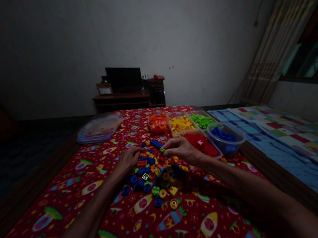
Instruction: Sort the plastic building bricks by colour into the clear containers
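A loose pile of toy building bricks (155,172) in blue, yellow, orange, green and red lies on the red patterned cloth, with small wheels among its near pieces. My right hand (180,149) hovers over the pile's right side, pinching a small green brick (162,149) between thumb and fingertips. At the pile's left edge is my left hand (129,158), its fingers curled together beside the bricks; whatever is under its fingertips is hidden. Just beyond my right hand stands a clear container of red bricks (202,144).
Behind it are containers of orange bricks (158,124), yellow bricks (181,123) and green bricks (202,120). A round tub (235,145) of blue bricks stands at the right. Clear lids (98,129) lie at the back left. A desk with a monitor (124,78) is against the wall.
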A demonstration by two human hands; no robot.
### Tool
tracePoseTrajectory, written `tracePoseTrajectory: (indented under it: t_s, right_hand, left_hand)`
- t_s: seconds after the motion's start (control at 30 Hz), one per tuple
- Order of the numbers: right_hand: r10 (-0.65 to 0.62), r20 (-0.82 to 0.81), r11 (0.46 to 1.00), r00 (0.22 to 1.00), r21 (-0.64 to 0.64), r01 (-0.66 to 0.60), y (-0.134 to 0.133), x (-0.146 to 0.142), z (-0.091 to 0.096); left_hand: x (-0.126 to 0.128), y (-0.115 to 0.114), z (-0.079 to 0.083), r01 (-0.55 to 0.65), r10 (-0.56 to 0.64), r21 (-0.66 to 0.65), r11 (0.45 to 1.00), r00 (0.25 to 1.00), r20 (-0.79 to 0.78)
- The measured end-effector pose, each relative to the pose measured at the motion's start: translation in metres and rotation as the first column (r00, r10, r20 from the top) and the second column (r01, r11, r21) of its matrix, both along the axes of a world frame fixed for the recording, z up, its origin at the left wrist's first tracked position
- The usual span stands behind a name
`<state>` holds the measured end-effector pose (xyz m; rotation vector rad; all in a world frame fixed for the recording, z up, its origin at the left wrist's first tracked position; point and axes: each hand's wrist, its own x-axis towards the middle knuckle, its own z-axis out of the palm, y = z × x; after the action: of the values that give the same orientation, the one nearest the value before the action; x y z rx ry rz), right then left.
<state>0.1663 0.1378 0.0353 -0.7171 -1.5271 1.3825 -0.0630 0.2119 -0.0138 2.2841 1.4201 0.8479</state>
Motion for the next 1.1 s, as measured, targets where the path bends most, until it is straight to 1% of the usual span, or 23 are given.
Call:
tracePoseTrajectory:
  t_s: [0.1,0.23,0.37,0.47,0.53,0.63,0.73,0.83,1.0,1.1]
  right_hand:
    - [0.025,-0.042,1.0,0.999,-0.007,-0.025,-0.002,0.001,-0.002]
    - [0.041,-0.08,0.999,0.996,-0.017,-0.043,-0.005,0.001,-0.003]
    - [0.025,-0.18,0.99,0.983,-0.135,-0.05,-0.011,-0.003,-0.001]
    - [-0.025,-0.23,0.973,0.973,-0.229,-0.029,-0.014,-0.007,-0.005]
    - [-0.069,-0.238,0.967,0.969,-0.254,0.006,-0.014,-0.01,-0.012]
    - [-0.117,-0.232,0.965,0.966,-0.257,0.055,-0.01,-0.013,-0.024]
    - [-0.14,-0.219,0.954,0.966,-0.292,0.072,-0.007,-0.015,-0.033]
    - [-0.141,-0.218,0.942,0.966,-0.33,0.063,-0.009,-0.016,-0.035]
    - [-0.152,-0.17,0.924,0.974,-0.374,0.079,-0.014,-0.016,-0.035]
    - [-0.154,-0.194,0.915,0.969,-0.399,0.066,-0.014,-0.017,-0.037]
  left_hand:
    - [0.0,-0.002,0.001,-0.002,0.002,0.008,1.0,1.0,-0.017]
    - [-0.002,0.001,-0.004,0.019,-0.018,0.037,0.999,1.0,-0.02]
    - [-0.004,0.006,-0.011,0.038,-0.038,0.059,0.998,0.999,-0.001]
    - [-0.004,0.009,-0.013,0.04,-0.041,0.073,0.997,0.999,0.011]
    - [-0.003,0.01,-0.013,0.047,-0.049,0.074,0.996,0.999,0.02]
    - [-0.003,0.009,-0.012,0.051,-0.053,0.077,0.996,0.998,0.023]
    - [-0.002,0.007,-0.01,0.045,-0.046,0.07,0.997,0.999,0.016]
    - [-0.002,0.006,-0.009,0.04,-0.04,0.057,0.998,0.999,-0.005]
    - [-0.002,0.007,-0.01,0.047,-0.046,0.084,0.995,0.999,-0.014]
    - [-0.003,0.009,-0.012,0.046,-0.043,0.092,0.995,0.999,-0.032]
